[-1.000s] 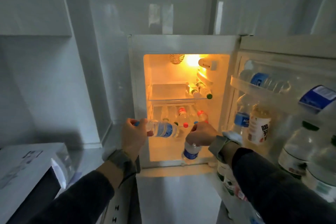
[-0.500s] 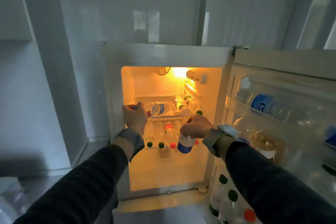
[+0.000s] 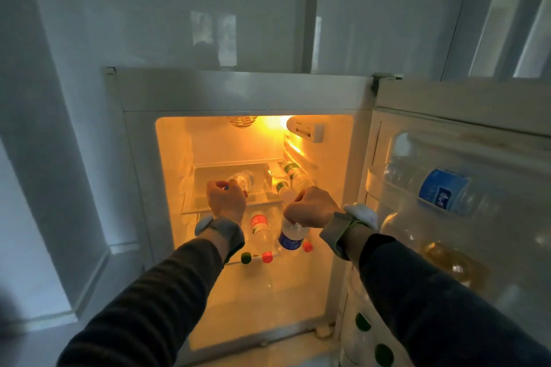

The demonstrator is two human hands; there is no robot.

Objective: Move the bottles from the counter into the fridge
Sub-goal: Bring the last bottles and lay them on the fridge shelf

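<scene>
The left hand has its grip clenched on the cap end of a clear water bottle lying on the fridge's upper shelf. The right hand grips a blue-labelled bottle by its neck, hanging just before the lower shelf, where a red-labelled bottle lies. Green-labelled bottles crowd the upper shelf's right side. The open door racks hold more bottles.

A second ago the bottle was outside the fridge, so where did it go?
The left hand carried its clear bottle from in front of the fridge up onto the upper shelf, lying on its side, and still grips the cap end. The right hand still holds the blue-labelled bottle by its top, hanging downward. The fridge door stayed open.
</scene>
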